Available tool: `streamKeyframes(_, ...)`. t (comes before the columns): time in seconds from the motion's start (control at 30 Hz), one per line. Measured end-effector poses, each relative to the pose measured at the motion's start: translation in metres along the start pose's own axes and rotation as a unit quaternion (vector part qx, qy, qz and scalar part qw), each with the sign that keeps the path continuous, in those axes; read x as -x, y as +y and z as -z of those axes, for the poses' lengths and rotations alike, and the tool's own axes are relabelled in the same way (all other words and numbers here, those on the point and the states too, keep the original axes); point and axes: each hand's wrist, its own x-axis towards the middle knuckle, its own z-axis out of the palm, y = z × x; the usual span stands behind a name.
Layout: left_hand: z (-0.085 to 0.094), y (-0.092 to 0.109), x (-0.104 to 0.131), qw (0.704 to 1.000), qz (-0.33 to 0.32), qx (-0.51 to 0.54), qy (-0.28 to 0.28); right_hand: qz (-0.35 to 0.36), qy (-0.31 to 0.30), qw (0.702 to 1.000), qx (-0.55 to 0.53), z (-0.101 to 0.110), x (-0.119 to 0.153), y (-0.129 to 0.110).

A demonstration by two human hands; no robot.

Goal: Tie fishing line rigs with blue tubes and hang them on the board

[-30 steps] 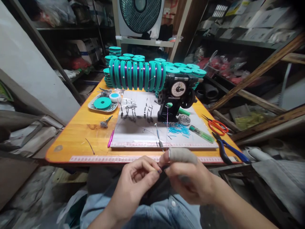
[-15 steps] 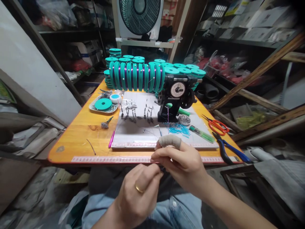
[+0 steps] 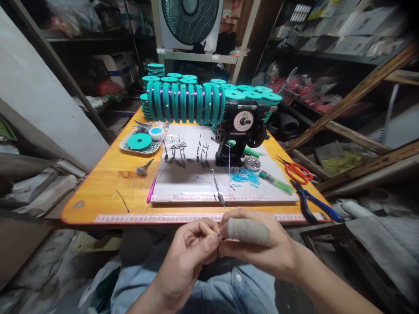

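My left hand (image 3: 193, 250) and my right hand (image 3: 262, 244) meet above my lap, just in front of the table edge. Both pinch at a thin purple fishing line, whose small dark purple bit shows between the fingertips. A grey sleeve (image 3: 248, 231) covers my right index finger. From the black winder (image 3: 231, 141), the purple line (image 3: 229, 174) runs down towards my hands. Several teal foam spools (image 3: 186, 104) wound with purple line sit in a row on the winder. Beyond my hands, a dark grey sinker (image 3: 221, 199) lies at the white board's front edge.
Blue tubes (image 3: 245, 178), a dish of metal bits (image 3: 252, 163) and a green-capped tube (image 3: 276, 182) lie on the white board (image 3: 183, 183). Orange scissors (image 3: 297, 172) and blue pliers (image 3: 314, 203) are at right. A tray (image 3: 126, 150) with a teal spool stands left. Behind is a fan (image 3: 190, 22).
My hands have turned and drawn together at the fingertips, with my right hand lower. The dark sinker beyond them has come into view. The whole view has shifted slightly.
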Motion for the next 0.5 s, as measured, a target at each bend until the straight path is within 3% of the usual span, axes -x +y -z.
streamKeyframes(0.07, 0.001, 0.000, 0.001, 0.973, -0.127, -0.189, 0.018, 0.043, 0.001, 0.999, 0.016, 0.000, -0.003, -0.003)
streamKeyframes(0.1, 0.003, 0.000, 0.002, 0.930, -0.214, -0.296, 0.030, 0.063, 0.019, 0.997, 0.026, -0.001, -0.005, -0.004)
streamKeyframes(0.17, 0.005, -0.001, 0.003, 0.810, -0.364, -0.457, 0.050, 0.090, 0.067, 0.992, 0.049, -0.002, -0.013, -0.007)
streamKeyframes(0.23, 0.009, -0.002, 0.004, 0.715, -0.445, -0.536, 0.054, 0.087, 0.106, 0.989, 0.059, -0.005, -0.022, -0.009)
streamKeyframes(0.33, 0.013, -0.002, 0.002, 0.638, -0.490, -0.594, 0.032, 0.079, 0.124, 0.985, 0.085, -0.013, -0.033, -0.009)
streamKeyframes(0.37, 0.013, -0.002, 0.001, 0.626, -0.500, -0.598, 0.016, 0.077, 0.128, 0.984, 0.095, -0.015, -0.034, -0.008)
streamKeyframes(0.4, 0.013, -0.001, 0.000, 0.634, -0.499, -0.591, 0.004, 0.077, 0.133, 0.983, 0.102, -0.017, -0.033, -0.008)
streamKeyframes(0.43, 0.013, -0.001, 0.000, 0.662, -0.482, -0.574, -0.001, 0.080, 0.143, 0.980, 0.109, -0.019, -0.030, -0.007)
streamKeyframes(0.5, 0.011, -0.002, 0.000, 0.770, -0.394, -0.501, 0.019, 0.087, 0.192, 0.971, 0.111, -0.020, -0.019, -0.004)
